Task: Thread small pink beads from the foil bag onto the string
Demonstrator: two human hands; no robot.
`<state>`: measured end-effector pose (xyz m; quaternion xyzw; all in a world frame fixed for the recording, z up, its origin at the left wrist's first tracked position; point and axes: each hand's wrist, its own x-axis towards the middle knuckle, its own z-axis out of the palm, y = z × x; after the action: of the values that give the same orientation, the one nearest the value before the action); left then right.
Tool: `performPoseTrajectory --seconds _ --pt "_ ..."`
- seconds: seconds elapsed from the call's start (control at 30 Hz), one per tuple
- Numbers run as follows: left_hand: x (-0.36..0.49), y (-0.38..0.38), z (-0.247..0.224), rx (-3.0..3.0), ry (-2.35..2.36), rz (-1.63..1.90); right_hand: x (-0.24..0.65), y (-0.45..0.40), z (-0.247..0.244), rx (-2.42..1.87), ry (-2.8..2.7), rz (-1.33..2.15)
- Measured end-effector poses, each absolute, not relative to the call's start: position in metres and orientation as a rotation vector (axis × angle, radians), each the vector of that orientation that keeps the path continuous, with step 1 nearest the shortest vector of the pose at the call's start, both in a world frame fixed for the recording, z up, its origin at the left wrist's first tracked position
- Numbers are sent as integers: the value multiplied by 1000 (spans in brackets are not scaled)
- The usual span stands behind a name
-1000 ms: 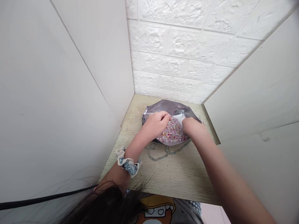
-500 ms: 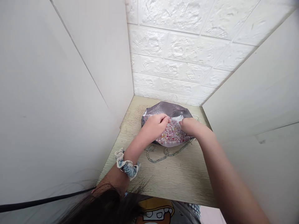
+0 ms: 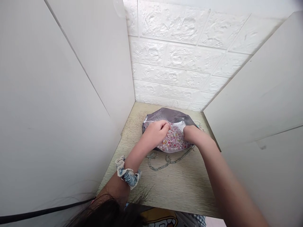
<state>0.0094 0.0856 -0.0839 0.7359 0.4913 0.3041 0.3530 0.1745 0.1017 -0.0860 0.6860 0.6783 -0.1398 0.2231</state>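
"Pouch point(image 3: 167, 114), just the one?"

"Just one, silver-grey foil, lying on a wood-grain tabletop point(image 3: 180, 192) toward the back, its mouth open and its shiny lining showing."

"What's in it?"

"A heap of small pink, white and yellow beads point(image 3: 174, 142), far too many to count, sitting between the two hands."

"Two hands, both the wearer's?"

"Yes. The left hand point(image 3: 156, 134) has its fingers curled in narrow at the pouch's mouth, right over the beads. One scrunchie point(image 3: 127, 173), denim blue with a pale lace edge, circles that wrist."

"And the right hand point(image 3: 194, 135)?"

"Also narrow, bent down at the other side of the mouth, against the foil. Whether either hand is gripping foil or pinching beads, I can't tell."

"Anything else on the table?"

"One strand of pale green beads point(image 3: 165, 162), looped loosely just in front of the pouch and running up beside it."

"And around it?"

"Two white panels, a left panel point(image 3: 71, 110) and a right panel point(image 3: 258, 91), with one white brick-pattern wall point(image 3: 170, 60) behind. One black cable point(image 3: 47, 209) runs low on the left, and dark hair point(image 3: 106, 214) hangs in at the bottom edge."
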Motion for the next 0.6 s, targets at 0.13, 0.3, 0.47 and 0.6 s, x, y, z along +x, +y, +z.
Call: performPoseTrajectory --seconds 0.13,0.3,0.47,0.6 --pt "9 85 -82 1912 1267 795 176 101 -89 1895 1910 -370" --pt "9 85 -82 1905 1265 791 178 100 -95 1925 1905 -365" --pt "9 85 -82 1896 1275 791 176 99 -98 1942 1909 -342" --pt "9 85 -83 1883 1277 805 177 95 -92 1992 1972 -405"
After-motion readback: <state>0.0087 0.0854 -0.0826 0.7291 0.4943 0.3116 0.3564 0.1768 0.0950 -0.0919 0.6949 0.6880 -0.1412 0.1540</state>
